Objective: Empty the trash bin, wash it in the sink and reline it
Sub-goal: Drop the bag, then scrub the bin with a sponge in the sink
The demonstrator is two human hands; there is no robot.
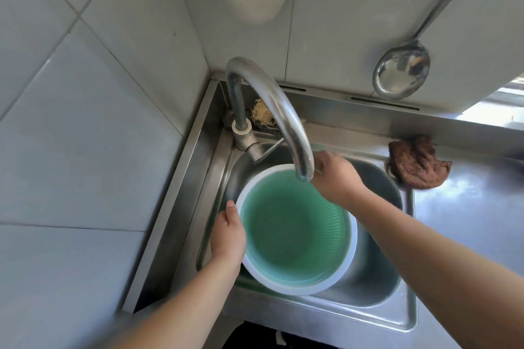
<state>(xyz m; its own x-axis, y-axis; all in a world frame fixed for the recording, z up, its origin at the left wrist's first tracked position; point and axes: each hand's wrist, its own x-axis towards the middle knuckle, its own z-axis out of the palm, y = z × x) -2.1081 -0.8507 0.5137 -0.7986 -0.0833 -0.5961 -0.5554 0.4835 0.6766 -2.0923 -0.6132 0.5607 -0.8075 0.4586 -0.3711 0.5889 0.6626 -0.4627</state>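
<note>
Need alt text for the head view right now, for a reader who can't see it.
Both hands hold a green trash bin with a white rim in a steel sink, left hand on the rim, right hand at the far rim under the faucet. No water visibly runs.

Single head view; looks steeply down, forward, close over sink (408, 317); tiled wall corner behind.
</note>
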